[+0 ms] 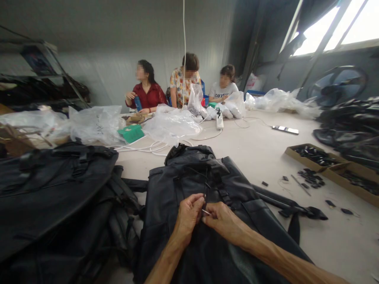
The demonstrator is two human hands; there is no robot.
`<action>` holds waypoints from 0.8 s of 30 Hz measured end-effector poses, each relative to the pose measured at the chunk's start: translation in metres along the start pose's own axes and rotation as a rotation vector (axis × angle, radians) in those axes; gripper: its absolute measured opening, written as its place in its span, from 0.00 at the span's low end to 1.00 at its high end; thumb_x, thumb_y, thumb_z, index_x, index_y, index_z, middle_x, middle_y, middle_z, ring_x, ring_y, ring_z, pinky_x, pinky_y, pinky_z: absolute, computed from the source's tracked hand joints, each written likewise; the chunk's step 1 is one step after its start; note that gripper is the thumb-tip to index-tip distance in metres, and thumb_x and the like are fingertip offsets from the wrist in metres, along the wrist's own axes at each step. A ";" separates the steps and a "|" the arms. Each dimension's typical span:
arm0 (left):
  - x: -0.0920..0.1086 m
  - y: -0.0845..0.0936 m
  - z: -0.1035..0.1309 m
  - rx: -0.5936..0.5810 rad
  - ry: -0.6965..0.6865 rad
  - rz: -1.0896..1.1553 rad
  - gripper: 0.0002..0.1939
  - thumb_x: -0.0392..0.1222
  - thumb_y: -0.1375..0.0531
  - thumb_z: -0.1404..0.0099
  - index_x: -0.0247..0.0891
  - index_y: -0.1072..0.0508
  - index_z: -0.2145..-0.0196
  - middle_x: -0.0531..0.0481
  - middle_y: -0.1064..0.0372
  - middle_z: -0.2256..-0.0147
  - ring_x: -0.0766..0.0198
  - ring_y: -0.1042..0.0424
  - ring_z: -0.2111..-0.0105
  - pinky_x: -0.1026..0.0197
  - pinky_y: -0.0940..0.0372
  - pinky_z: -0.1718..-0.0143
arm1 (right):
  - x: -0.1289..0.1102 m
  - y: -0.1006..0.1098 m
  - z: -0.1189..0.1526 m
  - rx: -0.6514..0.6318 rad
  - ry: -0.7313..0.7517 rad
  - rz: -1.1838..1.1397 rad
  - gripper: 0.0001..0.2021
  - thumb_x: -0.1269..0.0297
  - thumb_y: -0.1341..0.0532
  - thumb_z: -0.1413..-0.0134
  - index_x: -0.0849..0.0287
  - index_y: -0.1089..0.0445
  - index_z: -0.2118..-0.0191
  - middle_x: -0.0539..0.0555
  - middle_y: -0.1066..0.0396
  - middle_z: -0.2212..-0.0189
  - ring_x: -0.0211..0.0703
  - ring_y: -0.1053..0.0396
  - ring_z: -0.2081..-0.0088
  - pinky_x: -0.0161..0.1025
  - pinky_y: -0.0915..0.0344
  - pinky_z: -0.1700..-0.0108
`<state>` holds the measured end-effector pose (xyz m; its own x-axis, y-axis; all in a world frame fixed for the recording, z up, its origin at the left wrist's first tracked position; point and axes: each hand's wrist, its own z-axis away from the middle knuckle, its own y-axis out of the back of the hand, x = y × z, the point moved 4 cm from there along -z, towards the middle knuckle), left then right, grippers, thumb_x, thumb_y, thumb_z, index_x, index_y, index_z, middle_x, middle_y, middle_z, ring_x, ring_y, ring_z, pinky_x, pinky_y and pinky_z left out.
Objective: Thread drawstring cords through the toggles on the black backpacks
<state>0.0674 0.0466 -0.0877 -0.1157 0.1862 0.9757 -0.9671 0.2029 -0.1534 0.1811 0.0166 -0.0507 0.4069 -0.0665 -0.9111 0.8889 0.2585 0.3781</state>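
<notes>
A black backpack (207,185) lies flat on the table in front of me. Both my hands rest on its middle. My left hand (188,215) pinches a thin black cord or zipper pull that runs up the bag. My right hand (223,221) meets it from the right, its fingertips closed on a small thin metal piece (206,212) between the two hands. What exactly the fingers grip is partly hidden.
A pile of black bags (56,189) lies at my left. Cardboard trays (314,156) with small black parts stand at right, loose parts (310,179) beside them. Clear plastic bags (173,124), white cables, a power strip (219,120) and a phone (286,129) lie further back. Three people sit at the far end.
</notes>
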 end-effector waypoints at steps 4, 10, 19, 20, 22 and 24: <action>-0.001 0.001 -0.001 -0.011 0.005 0.045 0.27 0.53 0.35 0.49 0.29 0.29 0.58 0.51 0.34 0.74 0.75 0.43 0.82 0.70 0.50 0.82 | 0.008 -0.008 0.011 0.053 -0.026 -0.099 0.07 0.68 0.44 0.57 0.61 0.40 0.80 0.46 0.46 0.83 0.31 0.50 0.79 0.32 0.57 0.77; -0.003 -0.002 0.003 -0.053 0.045 0.046 0.24 0.52 0.38 0.45 0.31 0.31 0.56 0.56 0.39 0.76 0.79 0.56 0.86 0.70 0.61 0.85 | 0.024 0.007 0.012 0.243 -0.143 -0.350 0.17 0.53 0.50 0.46 0.63 0.35 0.67 0.51 0.36 0.75 0.29 0.53 0.83 0.31 0.60 0.82; 0.001 -0.009 0.009 -0.127 0.043 -0.060 0.19 0.51 0.41 0.41 0.31 0.31 0.60 0.55 0.37 0.76 0.78 0.54 0.86 0.70 0.61 0.85 | 0.034 0.012 -0.010 0.372 -0.083 -0.414 0.14 0.56 0.44 0.51 0.64 0.32 0.68 0.44 0.47 0.86 0.30 0.53 0.84 0.31 0.55 0.82; 0.001 -0.011 0.009 -0.132 0.043 -0.075 0.19 0.51 0.41 0.40 0.31 0.31 0.60 0.54 0.35 0.76 0.78 0.54 0.86 0.70 0.61 0.85 | 0.035 0.016 -0.008 0.412 -0.066 -0.386 0.14 0.57 0.44 0.50 0.64 0.32 0.68 0.45 0.45 0.85 0.31 0.51 0.84 0.31 0.53 0.82; 0.000 -0.013 0.009 -0.133 0.041 -0.111 0.19 0.50 0.41 0.41 0.30 0.30 0.61 0.52 0.34 0.76 0.77 0.54 0.86 0.69 0.60 0.85 | 0.037 0.024 -0.004 0.487 -0.019 -0.314 0.13 0.57 0.44 0.50 0.64 0.30 0.69 0.49 0.38 0.82 0.34 0.44 0.81 0.33 0.47 0.78; -0.001 -0.014 0.008 -0.111 0.031 -0.148 0.18 0.49 0.39 0.43 0.30 0.28 0.62 0.51 0.33 0.77 0.77 0.52 0.86 0.69 0.60 0.85 | 0.035 0.031 0.000 0.537 0.040 -0.228 0.13 0.57 0.42 0.50 0.63 0.27 0.69 0.53 0.31 0.77 0.40 0.35 0.75 0.36 0.40 0.71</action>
<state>0.0789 0.0359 -0.0851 0.0344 0.1757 0.9838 -0.9418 0.3351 -0.0269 0.2229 0.0220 -0.0705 0.1934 -0.0242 -0.9808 0.9395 -0.2836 0.1923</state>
